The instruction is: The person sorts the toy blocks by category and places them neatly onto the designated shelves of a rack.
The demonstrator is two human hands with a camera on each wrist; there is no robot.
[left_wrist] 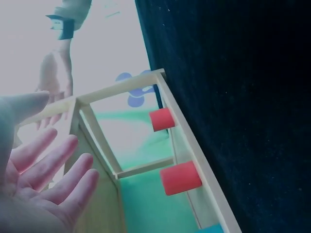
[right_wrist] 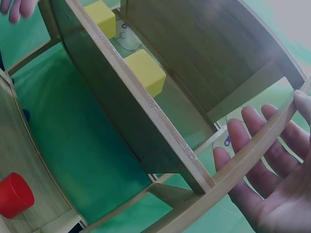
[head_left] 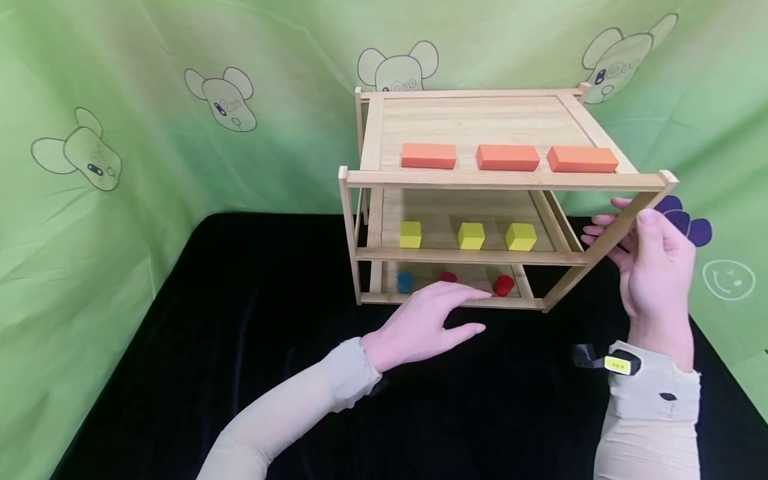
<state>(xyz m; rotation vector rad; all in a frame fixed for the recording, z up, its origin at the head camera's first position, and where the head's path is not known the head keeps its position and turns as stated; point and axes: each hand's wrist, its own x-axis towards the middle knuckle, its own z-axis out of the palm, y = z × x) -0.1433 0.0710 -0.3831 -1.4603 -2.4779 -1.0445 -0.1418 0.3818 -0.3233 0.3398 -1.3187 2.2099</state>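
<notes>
A three-tier wooden rack (head_left: 504, 180) stands on black cloth. My left hand (head_left: 423, 327) hovers palm down in front of its lowest shelf, fingers extended and nothing held; one fingertip appears near a red cylinder (head_left: 503, 285). Another red cylinder (head_left: 448, 276) and a blue cylinder (head_left: 405, 283) lie on that shelf, the former partly hidden by the hand. At the rack's right side, my right hand (head_left: 660, 267) has loose, spread fingers behind the slanted post (right_wrist: 252, 150). Its thumb (right_wrist: 302, 102) appears to touch that post; whether the hand bears on it I cannot tell.
On the top shelf lie three orange blocks (head_left: 508, 157) in a row along the front. Three yellow cubes (head_left: 471, 236) sit on the middle shelf. Green printed cloth (head_left: 288, 133) hangs behind and at both sides. Black cloth (head_left: 288, 267) covers the table.
</notes>
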